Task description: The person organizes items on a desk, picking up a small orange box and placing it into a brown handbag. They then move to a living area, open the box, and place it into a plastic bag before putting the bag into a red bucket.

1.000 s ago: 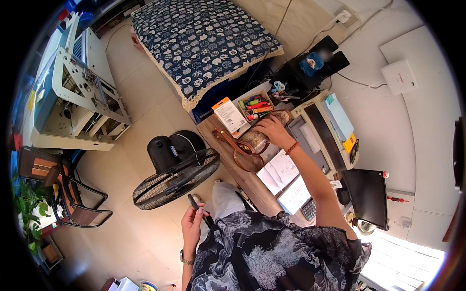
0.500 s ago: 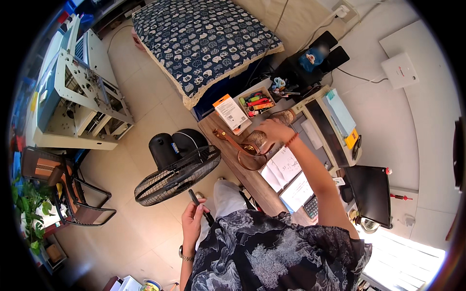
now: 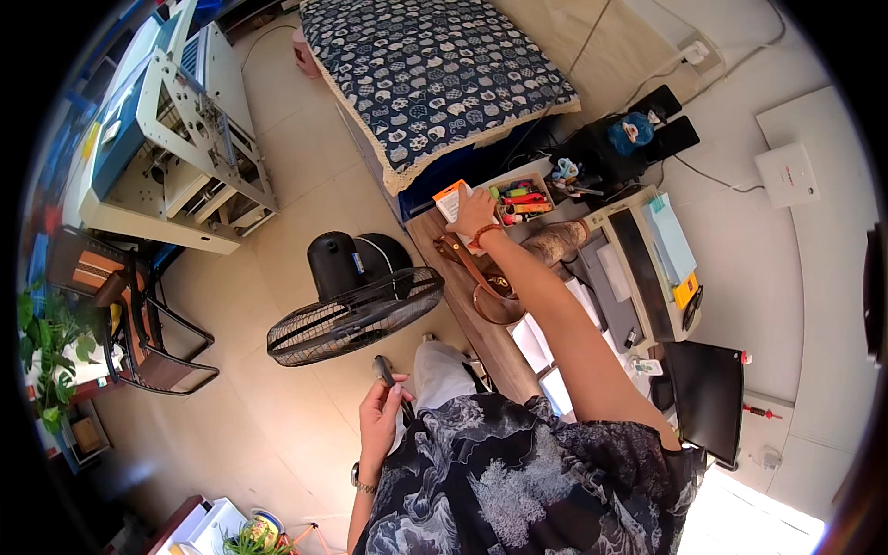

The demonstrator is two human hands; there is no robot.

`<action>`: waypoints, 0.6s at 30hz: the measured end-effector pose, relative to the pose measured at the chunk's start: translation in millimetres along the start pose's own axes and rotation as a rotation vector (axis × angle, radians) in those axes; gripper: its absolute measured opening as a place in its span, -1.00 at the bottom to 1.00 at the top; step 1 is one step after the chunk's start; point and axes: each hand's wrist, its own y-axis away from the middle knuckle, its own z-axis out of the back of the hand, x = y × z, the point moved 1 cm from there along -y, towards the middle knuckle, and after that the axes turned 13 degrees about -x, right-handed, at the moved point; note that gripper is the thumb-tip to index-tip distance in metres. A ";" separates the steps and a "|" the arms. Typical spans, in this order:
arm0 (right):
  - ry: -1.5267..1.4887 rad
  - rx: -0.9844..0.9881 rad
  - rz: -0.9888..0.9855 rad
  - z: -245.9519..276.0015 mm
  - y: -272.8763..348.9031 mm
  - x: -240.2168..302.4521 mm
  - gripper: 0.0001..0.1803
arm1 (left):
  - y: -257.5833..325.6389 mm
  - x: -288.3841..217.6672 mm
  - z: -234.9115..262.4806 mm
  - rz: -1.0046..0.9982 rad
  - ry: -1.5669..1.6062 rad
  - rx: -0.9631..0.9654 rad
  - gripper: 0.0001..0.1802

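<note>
"One right hand (image 3: pixel 473 213) on the white-and-orange box (image 3: pixel 449 200) at the far end of the desk (image 3: pixel 490 340), one left hand (image 3: pixel 380 418) well apart from it, closed round a dark slim stick (image 3: pixel 383 369). What's printed on the box?"

"Hand's covering part of it lol, rest is too small to read. Can't tell if it's gripping the box or just resting on it"

"Any other print?"

"Fan (image 3: pixel 356 317) by the desk has a little blue-and-white sticker (image 3: pixel 359 263), and the white wall unit (image 3: pixel 786 174) has a tiny reddish mark, too blurry for me. Right beside the box there's a tray (image 3: pixel 547 191) of colourful bits (image 3: pixel 520 197), brown strap (image 3: pixel 468 263) near it"
</note>
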 end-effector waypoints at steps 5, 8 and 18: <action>-0.509 0.127 -0.064 54.6 -21.6 -24.0 -0.09 | 2.7 3.0 4.2 0.003 0.006 -0.018 -0.77; -0.995 0.650 -0.139 78.6 -24.2 -32.4 -0.38 | -0.4 3.8 6.5 -0.007 0.008 -0.004 -0.77; -0.656 0.556 0.057 157.4 11.8 -56.9 -0.33 | -12.2 -2.2 4.4 -0.047 -0.004 0.067 -0.76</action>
